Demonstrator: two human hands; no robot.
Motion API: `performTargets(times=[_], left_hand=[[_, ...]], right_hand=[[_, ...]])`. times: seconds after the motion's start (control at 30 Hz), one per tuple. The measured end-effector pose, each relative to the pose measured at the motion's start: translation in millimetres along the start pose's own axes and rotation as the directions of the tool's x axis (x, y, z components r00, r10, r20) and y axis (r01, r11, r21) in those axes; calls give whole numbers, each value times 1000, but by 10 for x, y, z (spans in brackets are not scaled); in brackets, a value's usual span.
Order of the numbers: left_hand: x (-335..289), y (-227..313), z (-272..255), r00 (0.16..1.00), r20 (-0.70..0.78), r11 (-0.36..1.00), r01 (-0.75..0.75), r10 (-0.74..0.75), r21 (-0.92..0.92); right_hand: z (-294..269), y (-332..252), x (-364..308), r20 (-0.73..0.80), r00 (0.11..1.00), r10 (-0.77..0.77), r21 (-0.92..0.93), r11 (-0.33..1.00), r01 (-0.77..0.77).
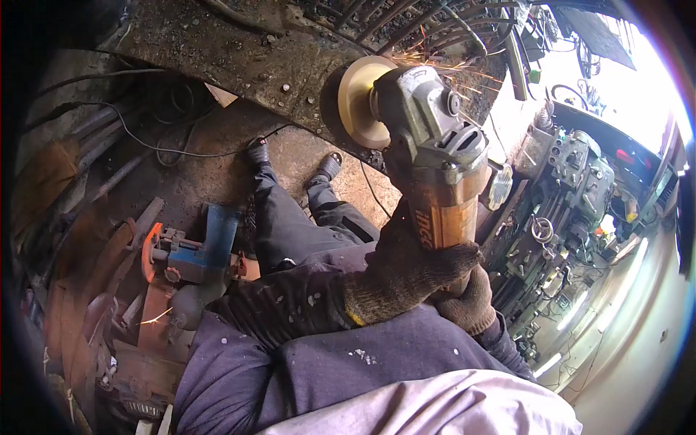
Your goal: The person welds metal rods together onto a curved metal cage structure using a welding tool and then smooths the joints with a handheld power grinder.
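Observation:
Both my hands wear brown knit work gloves and grip an angle grinder (442,203) with a dark metal gear head and an orange body. My left hand (395,283) wraps round the lower part of the orange body. Beside it, my right hand (467,304) is closed round the rear end of the tool; its fingers are partly hidden. A pale yellowish disc (355,105) on the grinder stands tilted at the edge of a dirty workbench (217,47). Orange sparks (435,65) fly just beyond the grinder's head, where the exact contact point is hidden. A side handle (500,187) juts out to the right.
Dark metal rods (391,22) lie at the far side of the bench. On the left stand a blue and orange clamping machine (196,254) and several rusty metal pieces (94,268). A thin cable (181,152) crosses there. A large machine tool (573,188) stands right.

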State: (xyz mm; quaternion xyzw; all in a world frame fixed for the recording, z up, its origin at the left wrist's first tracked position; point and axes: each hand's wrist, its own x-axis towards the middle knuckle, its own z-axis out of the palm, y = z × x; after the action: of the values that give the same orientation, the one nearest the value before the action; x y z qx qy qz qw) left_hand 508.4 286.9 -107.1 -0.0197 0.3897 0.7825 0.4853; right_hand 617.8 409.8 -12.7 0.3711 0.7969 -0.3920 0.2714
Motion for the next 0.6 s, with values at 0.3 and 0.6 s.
performTargets(times=[0.3,0.6], left_hand=[[8,38,15,999,-20,999,34,-34,-21],[9,51,33,998,-26,992,-63,61,-112]], right_hand=[[-3,-131,8,-40,998,-43,-7,999,43],[-2,-63,41,-12,1000,-15,82,997,16]])
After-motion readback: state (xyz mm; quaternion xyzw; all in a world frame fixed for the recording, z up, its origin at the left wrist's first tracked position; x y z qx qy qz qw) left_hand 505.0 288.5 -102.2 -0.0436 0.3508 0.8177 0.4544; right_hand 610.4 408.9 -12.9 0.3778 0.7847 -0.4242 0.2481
